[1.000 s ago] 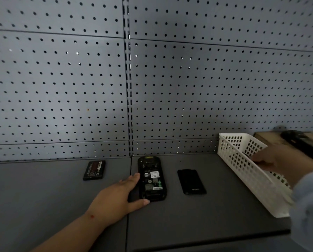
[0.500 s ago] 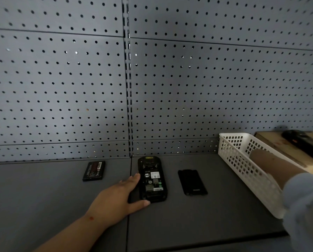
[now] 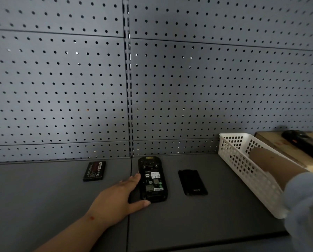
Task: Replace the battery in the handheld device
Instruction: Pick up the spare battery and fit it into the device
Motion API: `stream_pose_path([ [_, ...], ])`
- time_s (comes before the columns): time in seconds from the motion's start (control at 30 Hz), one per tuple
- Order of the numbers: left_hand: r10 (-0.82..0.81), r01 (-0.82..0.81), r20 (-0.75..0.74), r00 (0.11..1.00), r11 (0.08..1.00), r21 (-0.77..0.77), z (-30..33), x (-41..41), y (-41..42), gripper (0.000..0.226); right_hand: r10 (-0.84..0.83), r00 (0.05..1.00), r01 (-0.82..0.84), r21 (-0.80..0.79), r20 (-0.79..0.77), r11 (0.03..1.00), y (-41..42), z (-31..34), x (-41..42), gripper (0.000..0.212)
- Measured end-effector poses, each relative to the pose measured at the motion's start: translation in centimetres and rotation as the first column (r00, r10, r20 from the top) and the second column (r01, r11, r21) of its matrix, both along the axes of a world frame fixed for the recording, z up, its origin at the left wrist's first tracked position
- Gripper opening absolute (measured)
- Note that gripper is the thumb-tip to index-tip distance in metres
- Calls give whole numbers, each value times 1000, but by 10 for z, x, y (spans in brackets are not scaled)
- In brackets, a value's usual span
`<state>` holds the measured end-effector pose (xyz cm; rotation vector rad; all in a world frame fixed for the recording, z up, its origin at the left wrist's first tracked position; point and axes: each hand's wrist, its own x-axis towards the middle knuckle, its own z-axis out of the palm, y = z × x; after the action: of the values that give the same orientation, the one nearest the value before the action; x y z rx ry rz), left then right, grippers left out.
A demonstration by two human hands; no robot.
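In the head view, the handheld device lies face down on the grey shelf, close to the pegboard wall, its back open so that the labels and contacts of the battery bay show. The left hand lies flat on the shelf against the device's left side: the fingers are stretched along its left edge and the thumb reaches under its near end, so the hand is spread and bracing the device rather than closed around it. The black back cover lies flat just to the right of the device, apart from it. A loose battery with a red and white label lies to the left, well clear of the hand and near the wall. At the right, the right forearm goes down into the white mesh basket; the hand itself is hidden behind the basket wall, so I cannot tell whether it is spread or closed on anything. Behind the basket, a second dark device rests on a wooden box.
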<state>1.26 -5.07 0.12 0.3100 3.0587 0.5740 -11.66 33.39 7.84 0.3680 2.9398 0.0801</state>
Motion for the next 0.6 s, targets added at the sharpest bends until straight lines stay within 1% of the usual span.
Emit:
stream_pose_path([
  [0.03,0,0,-1,1000,1000,-2,1,0,0,121,-8,1000,7,71,25,997,-12,16,15,38],
  [0.07,1,-1,1,1000,1000,-3,1,1,0,122,-6,1000,5,112,13,994,-20,28,22,38],
  [0.13,4,-4,2,1000,1000,0,1,1,1,122,-15,997,22,89,-75,996,-31,53,29,43],
  [0.17,4,-4,2,1000,1000,1,2,1,1,121,-33,988,42,56,-148,998,-33,63,30,44],
  [0.23,0,0,3,1000,1000,4,1,1,1,120,-24,948,9,-49,-316,999,-42,78,35,45],
  [0.3,-2,2,1,1000,1000,9,1,2,0,120,20,879,-118,-176,-477,977,-60,83,47,46],
  [0.33,0,0,3,1000,1000,10,2,2,0,120,76,840,-224,-217,-537,950,-73,80,54,47],
  [0.37,3,-3,9,1000,1000,8,2,2,0,120,155,816,-332,-232,-558,914,-89,76,64,49],
  [0.4,6,-6,17,1000,1000,7,2,2,0,120,247,797,-436,-242,-550,867,-103,65,72,51],
  [0.43,12,-12,27,1000,1000,8,2,2,0,121,325,799,-495,-247,-506,833,-115,49,76,52],
  [0.47,18,-19,35,999,1000,13,1,2,1,121,383,817,-518,-258,-432,815,-126,32,78,54],
  [0.53,28,-29,54,998,999,17,0,2,1,121,438,863,-494,-241,-252,835,-140,-5,77,56],
  [0.6,30,-30,62,998,1000,6,0,3,2,118,445,883,-468,-217,-148,857,-146,-34,76,57],
])
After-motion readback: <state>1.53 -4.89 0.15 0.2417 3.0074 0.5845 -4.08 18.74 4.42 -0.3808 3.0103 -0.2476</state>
